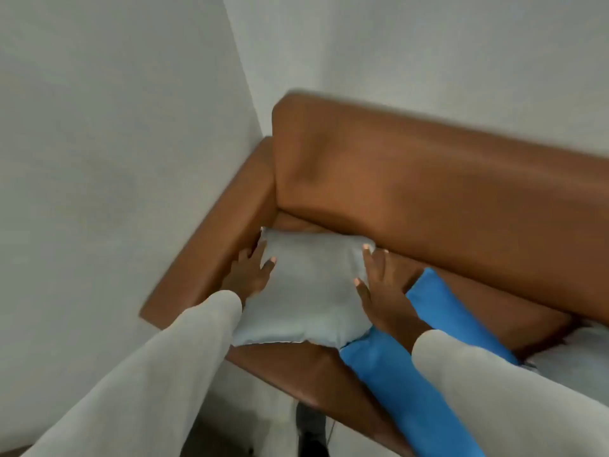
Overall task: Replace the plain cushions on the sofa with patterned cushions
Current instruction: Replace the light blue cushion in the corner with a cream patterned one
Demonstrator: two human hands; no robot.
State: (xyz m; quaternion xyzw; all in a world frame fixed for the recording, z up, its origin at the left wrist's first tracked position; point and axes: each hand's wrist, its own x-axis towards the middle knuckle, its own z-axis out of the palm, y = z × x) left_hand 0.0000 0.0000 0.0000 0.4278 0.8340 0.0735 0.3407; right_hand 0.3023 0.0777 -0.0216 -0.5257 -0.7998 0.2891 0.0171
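Note:
A plain pale grey cushion (309, 285) lies flat on the seat in the left corner of a brown leather sofa (428, 179). My left hand (250, 275) presses against the cushion's left edge, fingers spread, beside the armrest. My right hand (382, 291) lies flat on its right edge, fingers apart. A plain blue cushion (405, 377) lies to the right, partly under my right forearm. Another pale cushion (580, 361) shows at the right edge. No patterned cushion is in view.
The sofa stands in a corner between two white walls (115, 159). Its left armrest (211, 262) runs close along the left wall. A dark sofa leg (311, 430) and a bit of floor show below the seat's front edge.

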